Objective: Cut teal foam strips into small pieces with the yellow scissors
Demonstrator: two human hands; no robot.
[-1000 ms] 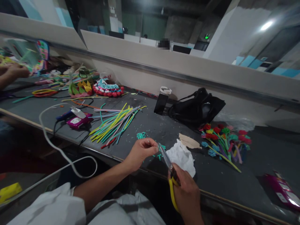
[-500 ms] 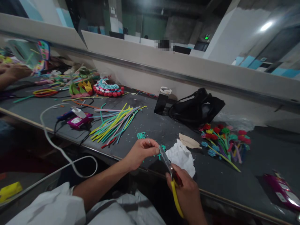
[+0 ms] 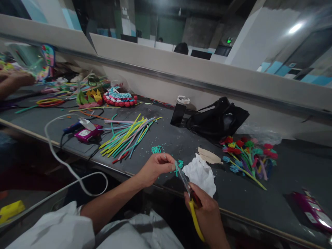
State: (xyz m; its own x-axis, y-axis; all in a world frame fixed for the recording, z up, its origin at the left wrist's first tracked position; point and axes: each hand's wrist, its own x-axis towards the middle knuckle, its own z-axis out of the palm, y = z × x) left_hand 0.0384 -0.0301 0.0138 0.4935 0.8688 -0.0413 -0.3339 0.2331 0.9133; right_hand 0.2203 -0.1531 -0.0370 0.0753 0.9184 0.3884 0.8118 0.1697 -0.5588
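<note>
My right hand (image 3: 204, 207) grips a pair of scissors (image 3: 184, 180) with a yellow handle loop and a dark red part under the fingers. The blades point up and left, their tips right by the fingertips of my left hand (image 3: 157, 169). Thumb and forefinger of that left hand are pinched together; whatever is between them is too small to make out. Behind the fingertips lie cut green bits (image 3: 179, 166) on the dark table, with a second small pile of green snippets (image 3: 156, 149) farther back. Crumpled white paper (image 3: 201, 174) rests beside the scissors.
Left of my hands spreads a bundle of coloured pipe cleaners (image 3: 129, 136). A purple device (image 3: 88, 133) with a cable lies beyond it. To the right are pipe-cleaner flowers (image 3: 246, 157), a black bag (image 3: 218, 119) and a bottle (image 3: 178, 112). Another person's hand (image 3: 15, 81) is far left.
The scissors' yellow handle has swung slightly down and to the right, and the blades have shifted a little at my left fingertips. My left hand stays almost where it was.
</note>
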